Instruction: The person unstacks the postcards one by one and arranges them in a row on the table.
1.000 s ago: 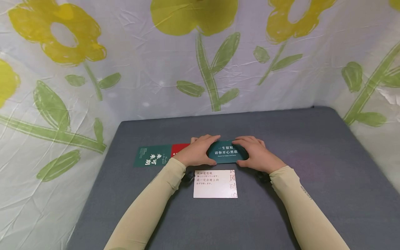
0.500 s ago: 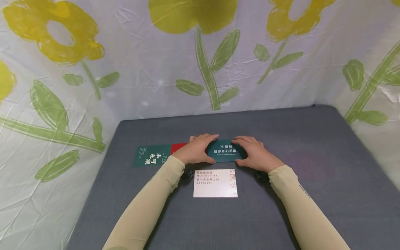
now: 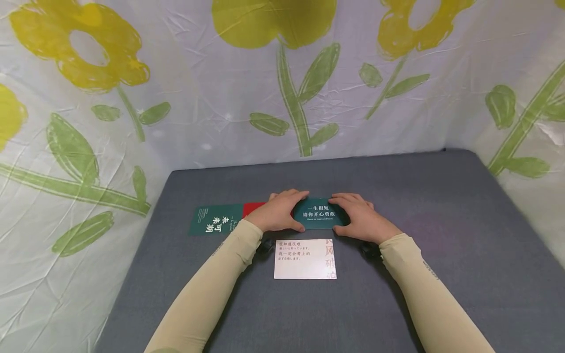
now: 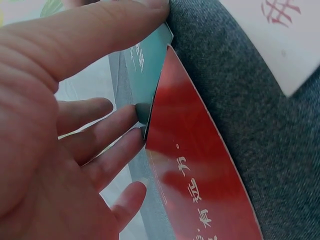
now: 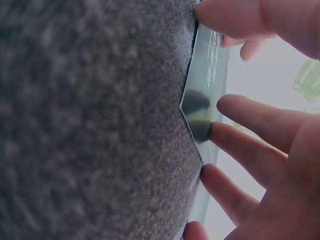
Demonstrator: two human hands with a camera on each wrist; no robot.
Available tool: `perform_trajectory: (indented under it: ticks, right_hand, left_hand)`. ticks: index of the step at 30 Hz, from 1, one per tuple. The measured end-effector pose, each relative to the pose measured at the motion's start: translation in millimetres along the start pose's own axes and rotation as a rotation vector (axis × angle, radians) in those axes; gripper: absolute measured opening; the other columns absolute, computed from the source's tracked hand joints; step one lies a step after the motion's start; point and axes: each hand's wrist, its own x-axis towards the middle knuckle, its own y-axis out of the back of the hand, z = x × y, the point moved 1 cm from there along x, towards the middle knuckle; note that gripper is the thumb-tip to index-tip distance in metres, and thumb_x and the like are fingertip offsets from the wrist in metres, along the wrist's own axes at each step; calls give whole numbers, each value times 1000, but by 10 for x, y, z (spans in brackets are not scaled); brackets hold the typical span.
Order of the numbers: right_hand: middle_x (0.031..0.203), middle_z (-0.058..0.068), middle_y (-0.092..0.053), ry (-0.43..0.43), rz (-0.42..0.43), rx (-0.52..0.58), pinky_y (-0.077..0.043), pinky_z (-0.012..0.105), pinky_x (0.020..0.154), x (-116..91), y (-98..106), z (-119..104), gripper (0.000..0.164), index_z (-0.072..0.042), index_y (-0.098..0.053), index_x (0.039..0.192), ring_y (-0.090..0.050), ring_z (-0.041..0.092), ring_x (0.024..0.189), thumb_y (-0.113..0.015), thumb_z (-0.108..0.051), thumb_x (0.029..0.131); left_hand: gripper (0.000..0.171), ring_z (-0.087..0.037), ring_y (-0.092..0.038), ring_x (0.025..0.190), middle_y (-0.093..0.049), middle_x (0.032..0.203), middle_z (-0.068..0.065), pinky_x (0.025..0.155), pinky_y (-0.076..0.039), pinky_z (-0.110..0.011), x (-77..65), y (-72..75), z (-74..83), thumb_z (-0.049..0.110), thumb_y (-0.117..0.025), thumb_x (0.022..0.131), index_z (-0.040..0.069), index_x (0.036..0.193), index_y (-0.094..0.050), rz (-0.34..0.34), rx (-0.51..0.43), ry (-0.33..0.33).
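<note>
A teal card (image 3: 321, 214) with white Chinese lettering lies on the grey table between the two hands. My left hand (image 3: 279, 212) is at its left end, its thumb at the near edge and index finger at the far edge; other fingertips touch near the seam with a red card (image 4: 190, 145). At the right end, my right hand (image 3: 363, 217) has its thumb by the near edge. In the right wrist view, its extended fingers touch the teal card (image 5: 205, 95) along the edge. Both hands are spread, with fingers fairly straight. The left hand covers much of the red card in the head view.
A dark green card (image 3: 214, 219) lies left of the red one, in the same row. Nearer the person is a white card (image 3: 304, 260) with reddish text. The grey table (image 3: 375, 304) ends at a flower-printed curtain (image 3: 198, 98) behind.
The hands and the teal card stay almost in place, with only tiny shifts of the fingers. The whole head view moves slightly.
</note>
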Motion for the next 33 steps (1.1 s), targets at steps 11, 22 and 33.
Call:
perform_trajectory:
  ticks: [11,22,33]
  right_hand:
    - [170,15,-44,-3,4,15,-31,82,114,4,-21,10,74,-11,-54,158,-35,43,157,-80,-33,93]
    - [170,15,-43,-15,16,12,-28,84,117,24,-19,34,84,-10,-46,163,-35,43,157,-81,-36,91]
    - [173,16,-39,-44,11,72,-32,79,120,-79,39,-24,99,-14,-37,168,-31,43,160,-77,-63,92]
  left_hand:
    - [100,-29,-45,153,-48,167,-9,125,-33,-57,-31,-7,2,38,-90,86,15,169,-38,-8,-12,11]
    - [99,-28,-41,156,-45,169,-7,130,-30,-54,-235,-32,6,48,-85,90,19,171,-34,93,39,5]
    - [97,-24,-48,149,-52,162,-3,126,-39,-52,-744,-23,31,44,-88,89,24,169,-37,227,19,-2]
